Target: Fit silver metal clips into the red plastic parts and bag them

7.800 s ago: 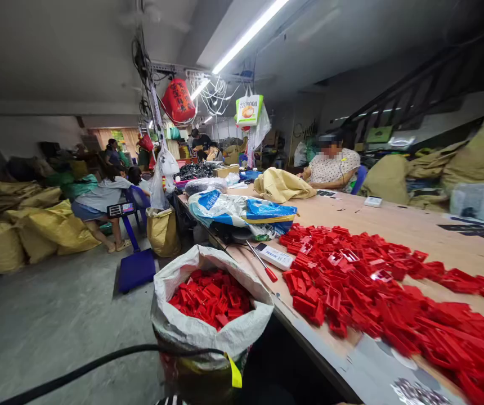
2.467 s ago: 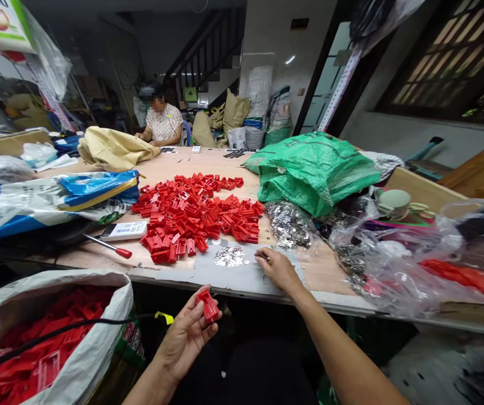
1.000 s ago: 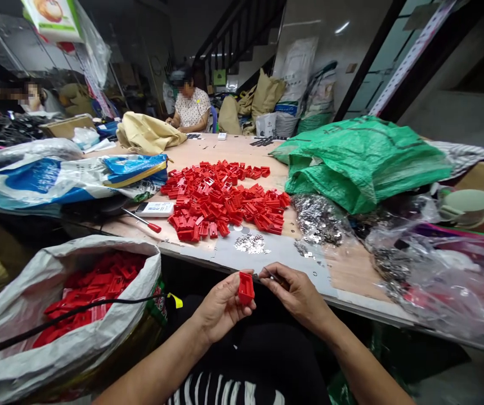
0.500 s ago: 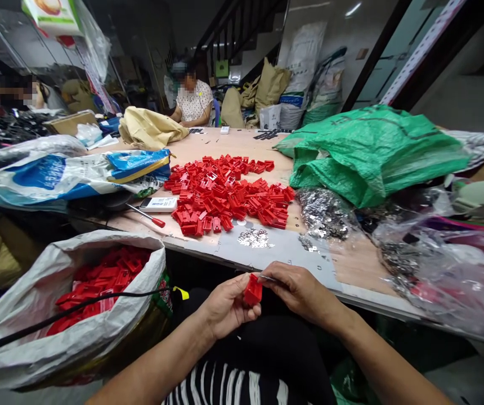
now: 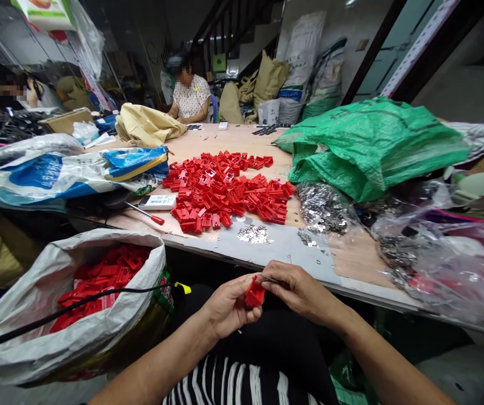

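Note:
Just off the table's front edge, my left hand grips a small red plastic part between thumb and fingers. My right hand is closed on a thin metal tool, perhaps tweezers, whose tip meets the top of the red part; its exact kind is too small to make out. Beyond the hands, small flat silvery metal pieces lie scattered on a grey sheet. Behind them spreads a large heap of similar red parts.
At left, a white woven sack holds more red parts, with a black cable across it. A red-handled screwdriver lies by a white box. Right: green sack, bags of metal pieces. A person sits opposite.
The view has shifted slightly, and the red part is tilted a little differently in my left hand. Both hands keep their hold; the heaps look the same.

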The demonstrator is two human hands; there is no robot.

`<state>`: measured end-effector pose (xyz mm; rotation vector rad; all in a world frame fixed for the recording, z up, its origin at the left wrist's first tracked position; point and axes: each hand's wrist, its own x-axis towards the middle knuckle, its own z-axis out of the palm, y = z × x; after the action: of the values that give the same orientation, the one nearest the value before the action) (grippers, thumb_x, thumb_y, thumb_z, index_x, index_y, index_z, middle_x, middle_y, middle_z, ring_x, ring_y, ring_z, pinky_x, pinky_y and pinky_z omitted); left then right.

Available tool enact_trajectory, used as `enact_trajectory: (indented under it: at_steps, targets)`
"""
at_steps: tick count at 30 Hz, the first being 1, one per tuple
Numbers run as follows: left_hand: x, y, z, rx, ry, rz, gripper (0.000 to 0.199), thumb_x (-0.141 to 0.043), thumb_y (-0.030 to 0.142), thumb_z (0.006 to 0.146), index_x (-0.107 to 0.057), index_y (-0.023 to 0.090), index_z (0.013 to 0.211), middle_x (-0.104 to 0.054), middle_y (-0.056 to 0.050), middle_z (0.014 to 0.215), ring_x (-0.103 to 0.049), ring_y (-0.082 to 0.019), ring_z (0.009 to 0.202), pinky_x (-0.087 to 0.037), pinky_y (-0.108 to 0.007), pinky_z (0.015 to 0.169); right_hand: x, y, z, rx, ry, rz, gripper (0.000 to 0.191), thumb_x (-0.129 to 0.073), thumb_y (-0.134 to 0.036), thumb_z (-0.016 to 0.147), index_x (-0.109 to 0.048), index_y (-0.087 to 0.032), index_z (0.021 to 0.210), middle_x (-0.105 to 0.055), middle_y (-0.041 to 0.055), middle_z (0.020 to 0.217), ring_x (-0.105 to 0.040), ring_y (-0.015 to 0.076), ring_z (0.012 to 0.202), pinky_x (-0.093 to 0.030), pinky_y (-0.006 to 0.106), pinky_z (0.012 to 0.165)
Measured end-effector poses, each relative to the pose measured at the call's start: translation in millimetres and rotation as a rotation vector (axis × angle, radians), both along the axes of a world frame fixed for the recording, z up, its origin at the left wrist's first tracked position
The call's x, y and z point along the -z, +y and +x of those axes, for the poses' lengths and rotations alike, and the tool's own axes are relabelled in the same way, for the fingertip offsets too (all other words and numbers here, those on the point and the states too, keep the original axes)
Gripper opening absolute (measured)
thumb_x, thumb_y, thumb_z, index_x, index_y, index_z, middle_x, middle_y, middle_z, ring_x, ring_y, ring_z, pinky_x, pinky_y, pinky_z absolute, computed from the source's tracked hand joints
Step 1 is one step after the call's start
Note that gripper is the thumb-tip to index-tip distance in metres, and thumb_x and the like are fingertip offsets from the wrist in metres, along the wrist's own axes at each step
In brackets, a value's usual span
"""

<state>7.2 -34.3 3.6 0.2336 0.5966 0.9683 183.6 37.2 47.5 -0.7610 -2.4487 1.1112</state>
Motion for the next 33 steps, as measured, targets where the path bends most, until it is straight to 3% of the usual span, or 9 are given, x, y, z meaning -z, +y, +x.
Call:
enact_trajectory:
  at_steps: [3,7,15,24,33]
  targets:
    - [-0.5,-0.2,-1.0,0.005,0.027,0.033,0.039,-0.062,0.031,0.083,-0.058,0.017,0.12,-0.057,-0.003,0.076,-0.056,-0.008,0.055,-0.04,-0.016,0.047,5.3,4.6,5.5,0.054,0.052,-0.135,0.025,-0.046,-0.035,0.095,-0.067,-0.021,0.098,-0.064,0.0039,0.091,-0.059,0.0172,0.083,-0.046,0.026,0.076]
    - [-2.4,0.8,-0.9,-0.005,0.098,0.039,0.042,-0.06,0.033,0.084,-0.053,0.019,0.123,-0.057,-0.003,0.075,-0.057,-0.009,0.05,-0.04,-0.017,0.045,16.8,9.5,8.0,0.146,0.059,-0.231,0.025,-0.05,-0.04,0.092,-0.063,-0.019,0.096,-0.064,0.0027,0.088,-0.056,0.0174,0.081,-0.044,0.026,0.073]
    - [-3.7,2.0,1.2,-0.014,0.16,0.11,0.037,-0.056,0.032,0.087,-0.052,0.018,0.12,-0.056,-0.001,0.076,-0.057,-0.009,0.045,-0.039,-0.017,0.042,24.7,9.9,-1.1,0.131,0.108,-0.333,0.025,-0.056,-0.043,0.088,-0.057,-0.018,0.084,-0.056,-0.0009,0.077,-0.049,0.0137,0.071,-0.04,0.023,0.064]
    - [-3.2,2.2,5.9,-0.073,0.167,0.107,0.025,-0.058,0.035,0.086,-0.054,0.016,0.101,-0.056,0.0,0.073,-0.057,-0.007,0.05,-0.042,-0.016,0.046,16.8,4.9,-1.8,0.151,-0.034,-0.13,0.018,-0.052,-0.032,0.09,-0.06,-0.018,0.084,-0.059,-0.0014,0.072,-0.049,0.0118,0.063,-0.036,0.022,0.058]
    - [-1.1,2.0,6.5,-0.113,0.199,0.113,0.026,-0.059,0.037,0.085,-0.053,0.017,0.099,-0.06,-0.001,0.073,-0.058,-0.008,0.052,-0.042,-0.016,0.047,19.1,-7.4,-11.7,0.298,-0.055,-0.019,0.016,-0.049,-0.027,0.089,-0.052,-0.019,0.075,-0.055,-0.0033,0.066,-0.046,0.0104,0.057,-0.034,0.022,0.054]
